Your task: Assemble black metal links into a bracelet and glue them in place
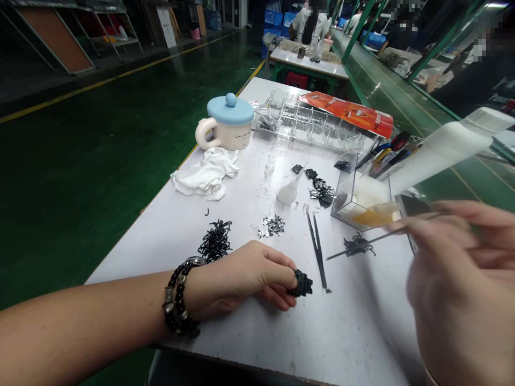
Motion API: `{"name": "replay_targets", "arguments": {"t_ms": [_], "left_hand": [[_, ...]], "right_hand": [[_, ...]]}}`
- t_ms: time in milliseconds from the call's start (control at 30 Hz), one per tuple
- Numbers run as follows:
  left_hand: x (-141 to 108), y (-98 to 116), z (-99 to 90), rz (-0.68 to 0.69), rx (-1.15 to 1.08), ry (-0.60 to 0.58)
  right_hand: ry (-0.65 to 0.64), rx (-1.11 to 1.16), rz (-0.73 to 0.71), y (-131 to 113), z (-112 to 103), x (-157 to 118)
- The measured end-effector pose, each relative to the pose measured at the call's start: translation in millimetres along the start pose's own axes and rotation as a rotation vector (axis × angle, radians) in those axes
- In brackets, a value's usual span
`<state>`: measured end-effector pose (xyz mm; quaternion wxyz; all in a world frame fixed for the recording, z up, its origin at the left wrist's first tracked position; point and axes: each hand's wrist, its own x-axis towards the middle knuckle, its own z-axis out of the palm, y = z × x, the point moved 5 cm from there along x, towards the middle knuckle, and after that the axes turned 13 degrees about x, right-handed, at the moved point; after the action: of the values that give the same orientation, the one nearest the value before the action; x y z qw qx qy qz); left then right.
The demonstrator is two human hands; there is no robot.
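The left hand (241, 279), in the head view, pinched a black plastic part (301, 284) on the white workbench (354, 321), while the right hand (458, 279) gripped slender tweezers (386, 233) over a small black heap (354, 245). A larger pile of loose black pieces (215, 241) lay left on the bench, below a clear compartment tray (309, 120).

The left hand (245, 279) pinches a small black part (301, 284) just above the white workbench (132, 262), a beaded bracelet (179, 297) on its wrist. The blurred right hand (458, 279) holds a thin metal pick (382, 236) over a cluster of black clips (356, 245). Black tweezers (316, 249) lie between the hands; farther off sit a heap of black wiry pieces (215, 241), silver pieces (273, 225), a clear acrylic box (360, 195) and a blue-lidded mug (227, 120)
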<state>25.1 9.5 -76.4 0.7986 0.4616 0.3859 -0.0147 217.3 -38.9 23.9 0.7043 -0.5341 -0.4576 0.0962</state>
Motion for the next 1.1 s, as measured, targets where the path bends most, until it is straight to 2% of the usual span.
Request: {"name": "replay_targets", "arguments": {"t_ms": [133, 267, 500, 767, 1100], "left_hand": [[-1, 1, 0.7, -0.004, 0.007, -0.010], [-1, 0, 1.0, -0.007, 0.017, -0.015], [-1, 1, 0.6, 0.004, 0.009, -0.015], [0, -1, 0.2, -0.004, -0.016, -0.010], [0, 1, 0.7, 0.001, 0.005, -0.011]], "right_hand": [[-0.075, 0.109, 0.129, 12, 18, -16], [-0.130, 0.102, 0.200, 20, 21, -19], [-0.127, 0.130, 0.212, 18, 18, -20], [-0.255, 0.119, 0.233, 17, 24, -26], [-0.245, 0.079, 0.245, 15, 21, -26]]}}
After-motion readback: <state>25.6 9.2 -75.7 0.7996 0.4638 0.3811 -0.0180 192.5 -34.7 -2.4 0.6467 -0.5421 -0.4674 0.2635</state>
